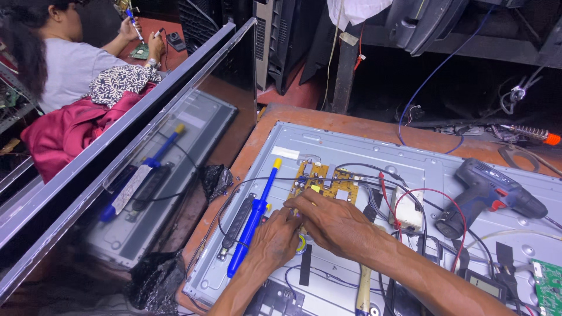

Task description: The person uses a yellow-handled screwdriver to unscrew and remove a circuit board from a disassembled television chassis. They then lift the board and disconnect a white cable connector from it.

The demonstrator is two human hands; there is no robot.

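Note:
My left hand (275, 240) and my right hand (331, 219) meet over the grey metal back panel (351, 146) of a flat screen lying on the table. Their fingertips press together just below a yellow circuit board (325, 180); whatever they pinch is hidden. A blue tool with a yellow tip (253, 219) lies along the panel just left of my left hand. Red and black wires (410, 196) loop to the right of my right hand.
A blue and black cordless drill (489, 196) lies on the panel at right, a green board (547, 287) near the corner. A wooden-handled tool (364, 287) lies under my right forearm. A leaning dark screen (117, 175) stands left. Another person (64, 58) works at the back left.

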